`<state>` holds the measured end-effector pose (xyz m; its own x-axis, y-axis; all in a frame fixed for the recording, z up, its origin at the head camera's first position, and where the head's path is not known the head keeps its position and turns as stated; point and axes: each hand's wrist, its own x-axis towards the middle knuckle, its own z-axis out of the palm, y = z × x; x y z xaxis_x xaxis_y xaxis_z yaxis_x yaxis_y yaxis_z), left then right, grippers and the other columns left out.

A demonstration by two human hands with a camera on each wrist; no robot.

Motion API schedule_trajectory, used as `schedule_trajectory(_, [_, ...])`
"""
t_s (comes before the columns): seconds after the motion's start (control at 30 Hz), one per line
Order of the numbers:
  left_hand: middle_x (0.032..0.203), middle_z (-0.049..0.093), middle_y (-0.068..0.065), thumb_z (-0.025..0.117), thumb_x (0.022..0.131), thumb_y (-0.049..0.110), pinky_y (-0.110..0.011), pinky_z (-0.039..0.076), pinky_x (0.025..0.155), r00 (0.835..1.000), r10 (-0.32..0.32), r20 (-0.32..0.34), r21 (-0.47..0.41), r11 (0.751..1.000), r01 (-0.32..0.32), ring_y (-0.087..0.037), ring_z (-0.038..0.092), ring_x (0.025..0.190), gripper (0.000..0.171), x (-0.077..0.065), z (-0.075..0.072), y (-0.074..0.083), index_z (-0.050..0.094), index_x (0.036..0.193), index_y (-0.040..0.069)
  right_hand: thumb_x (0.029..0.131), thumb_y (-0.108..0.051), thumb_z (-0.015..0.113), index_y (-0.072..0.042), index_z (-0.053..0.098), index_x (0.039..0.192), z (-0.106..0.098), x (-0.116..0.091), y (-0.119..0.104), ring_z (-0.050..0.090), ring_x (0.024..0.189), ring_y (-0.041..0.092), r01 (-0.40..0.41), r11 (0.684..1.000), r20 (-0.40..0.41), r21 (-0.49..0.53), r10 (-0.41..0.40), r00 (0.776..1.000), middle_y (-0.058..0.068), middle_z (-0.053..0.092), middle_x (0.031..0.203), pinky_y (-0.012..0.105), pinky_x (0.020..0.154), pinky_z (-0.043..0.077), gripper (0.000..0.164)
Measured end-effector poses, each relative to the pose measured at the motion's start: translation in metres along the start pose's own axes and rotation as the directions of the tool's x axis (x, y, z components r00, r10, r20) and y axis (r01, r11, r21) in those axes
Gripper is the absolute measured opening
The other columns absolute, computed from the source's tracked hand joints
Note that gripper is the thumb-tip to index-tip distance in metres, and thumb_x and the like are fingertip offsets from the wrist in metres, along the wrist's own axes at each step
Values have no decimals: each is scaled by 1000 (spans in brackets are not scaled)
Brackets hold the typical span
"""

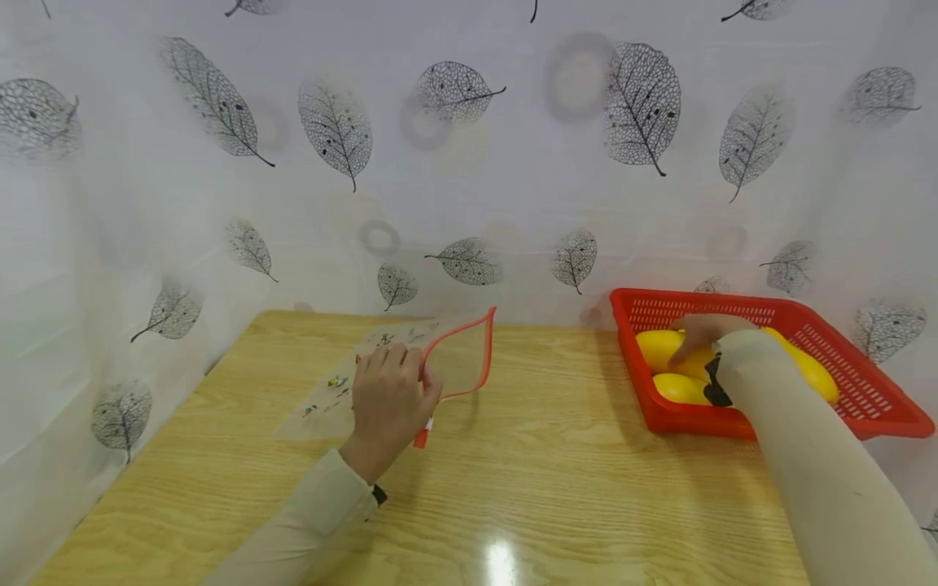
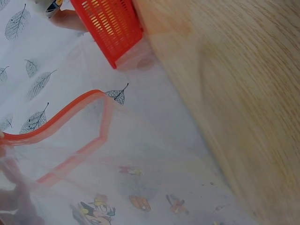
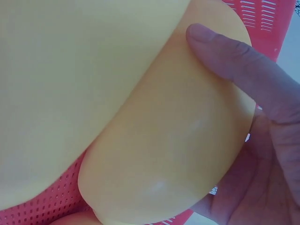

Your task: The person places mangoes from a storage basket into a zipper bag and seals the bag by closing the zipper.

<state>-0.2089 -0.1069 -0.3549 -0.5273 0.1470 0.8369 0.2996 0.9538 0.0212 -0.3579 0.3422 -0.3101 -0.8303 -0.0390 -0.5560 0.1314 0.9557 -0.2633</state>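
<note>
On the left of the pale wood-grain table [image 1: 572, 488], the person's left hand [image 1: 392, 399] is gripping a clear, flat plastic bag with small cartoon prints [image 1: 330, 399] by its red-trimmed mouth, fingers closing over the edge and thumb lying toward the right. That hold is probably serving to part the opening, since the red trim [image 1: 489, 342] is bowing into a loop facing right, while the printed body is trailing away to the left. On the right, the right hand [image 1: 707, 330] is reaching into a red plastic basket with slotted walls [image 1: 674, 417] and is curving around a smooth, rounded, glossy yellow object [image 3: 168, 131]; its thumb is resting across the top, and its other fingers are mostly hiding behind the far side, so their exact grip is hard to tell. Such a wide grasp is likely suiting the object's bulk. At least 3 yellow pieces are showing in the basket, with a larger yellow surface [image 3: 70, 70] lying right beside the grasped object. Behind the table, a white sheet printed with dark skeleton leaves [image 1: 513, 179] is hanging, apparently as a backdrop.
</note>
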Motion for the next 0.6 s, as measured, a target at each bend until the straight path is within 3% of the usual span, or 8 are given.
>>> schedule_trajectory(0.23, [67,57,-8,64,73,14,-38,45,61,1000,-2,10,-4,1000,3,-27,56,67,12,-1,0,1,55,68,7,64,-53,76,-3,28,144,-5,2,6,35,114,49,-2,1000,2,5,2,1000,31,30,141,59,80,45,106])
schedule_trajectory(0.6, [66,55,-7,62,74,13,-38,44,60,1000,8,17,-18,1000,-8,-25,52,64,12,-1,2,2,54,67,8,65,-57,74,0,33,141,-12,-2,6,40,113,48,116,980,-40,-161,-123,992,30,39,137,65,85,41,104])
